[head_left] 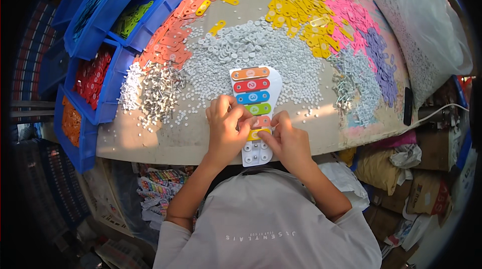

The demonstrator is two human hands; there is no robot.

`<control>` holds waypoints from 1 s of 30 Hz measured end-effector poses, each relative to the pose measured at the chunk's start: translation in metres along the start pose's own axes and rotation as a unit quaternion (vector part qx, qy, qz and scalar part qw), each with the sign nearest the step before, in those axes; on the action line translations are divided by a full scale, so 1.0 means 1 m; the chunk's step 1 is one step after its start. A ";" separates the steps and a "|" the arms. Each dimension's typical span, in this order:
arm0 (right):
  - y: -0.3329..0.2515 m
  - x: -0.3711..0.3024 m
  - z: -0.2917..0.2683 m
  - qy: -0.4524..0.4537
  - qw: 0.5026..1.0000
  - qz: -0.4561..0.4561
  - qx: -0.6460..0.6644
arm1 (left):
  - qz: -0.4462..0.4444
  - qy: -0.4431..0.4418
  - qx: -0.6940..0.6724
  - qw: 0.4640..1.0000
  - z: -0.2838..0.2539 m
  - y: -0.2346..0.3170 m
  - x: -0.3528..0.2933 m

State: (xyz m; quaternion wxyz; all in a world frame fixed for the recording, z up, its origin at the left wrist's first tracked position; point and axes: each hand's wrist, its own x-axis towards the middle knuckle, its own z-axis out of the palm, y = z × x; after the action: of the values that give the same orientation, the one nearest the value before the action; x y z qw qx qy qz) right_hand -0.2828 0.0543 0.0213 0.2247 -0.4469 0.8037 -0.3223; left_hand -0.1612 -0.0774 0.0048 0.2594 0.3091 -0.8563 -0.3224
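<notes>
A toy xylophone with a white plastic base [275, 84] lies upright on the table in front of me, its near end by the table edge. Across it run an orange bar [249, 73], a red bar [252, 85], a blue bar [253, 97], a green bar [259, 109], a salmon bar [263, 121] and a yellow bar [254, 135]. Bare pegs show at its near end. My left hand [226, 124] is curled over the left side, thumb and forefinger pinched by the salmon and yellow bars; what they hold is hidden. My right hand [288, 141] pinches the yellow bar's right end.
Heaped beyond the xylophone are small white caps [241, 43]. Metal pins [160, 91] lie left, screws [354, 86] right. Loose salmon [168, 43], yellow [301, 8], pink [346, 15] and purple bars [380, 63] ring them. Blue bins [113, 91] stand left, a filled clear bag [424, 33] right.
</notes>
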 end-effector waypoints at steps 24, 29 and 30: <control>0.077 0.239 -0.088 0.225 0.917 -0.179 -0.278 | -0.057 0.146 -0.035 0.987 -0.020 -0.042 -0.045; 0.109 0.264 -0.129 0.204 0.909 -0.055 -0.360 | -0.079 0.167 -0.042 0.982 -0.018 -0.043 -0.046; 0.108 0.263 -0.136 0.169 0.907 -0.011 -0.385 | -0.077 0.165 -0.036 0.983 -0.018 -0.043 -0.047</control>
State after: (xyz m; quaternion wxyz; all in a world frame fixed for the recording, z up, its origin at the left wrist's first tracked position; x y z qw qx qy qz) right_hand -0.5645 -0.0874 0.0179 -0.1075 -0.4460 0.8865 -0.0606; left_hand -0.1021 -0.0781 -0.0255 0.3822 0.4133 -0.7633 -0.3170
